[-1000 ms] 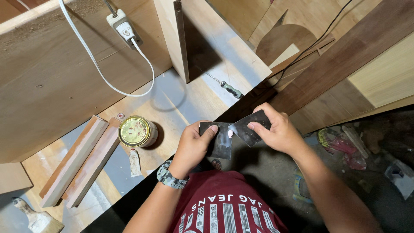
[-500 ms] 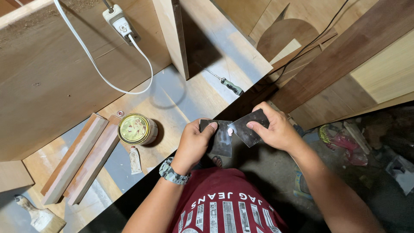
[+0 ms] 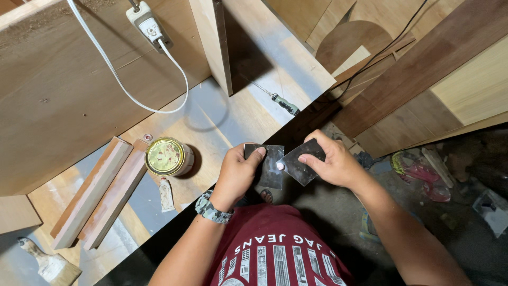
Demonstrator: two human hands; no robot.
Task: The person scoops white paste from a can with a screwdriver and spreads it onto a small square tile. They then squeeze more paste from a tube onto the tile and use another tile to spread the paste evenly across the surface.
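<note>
Now the two dark metal blades overlap more than a moment ago: the right hand (image 3: 330, 163) has drawn its blade (image 3: 297, 165) down and in, its corner touching the white paste on the blade (image 3: 269, 168) pinched by the left hand (image 3: 237, 177). Both hands are closed on their blades, held above the workbench edge in front of the red shirt. Nearby on the bench sit a brass-lidded tin (image 3: 168, 157), a small tube (image 3: 166, 194), two wooden strips (image 3: 100, 193) and a screwdriver (image 3: 281, 103); nothing blocks the blades.
</note>
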